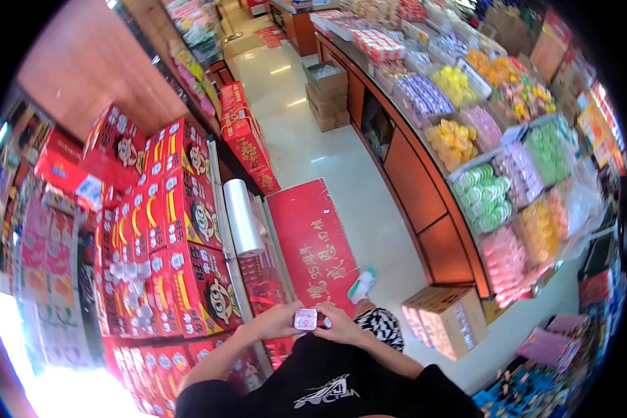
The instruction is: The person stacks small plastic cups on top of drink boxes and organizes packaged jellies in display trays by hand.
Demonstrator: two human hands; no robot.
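A small pinkish-white square item (pixel 305 319) is held in front of my black shirt, between my two hands. My left hand (pixel 283 320) grips it from the left side, fingers closed around its edge. From the right, my right hand (pixel 336 324) has its fingers pressed to the other edge. The item's printed face points up; its lettering is too small to read. Just left of my left forearm are stacked red boxes (pixel 203 217) with cartoon faces.
A red mat (pixel 313 240) lies on the floor ahead. On the right, a wooden counter (pixel 414 182) bears trays of wrapped sweets, with a cardboard box (pixel 460 322) at its foot. A plastic roll (pixel 242 216) stands left of the mat, near red cartons (pixel 247 146).
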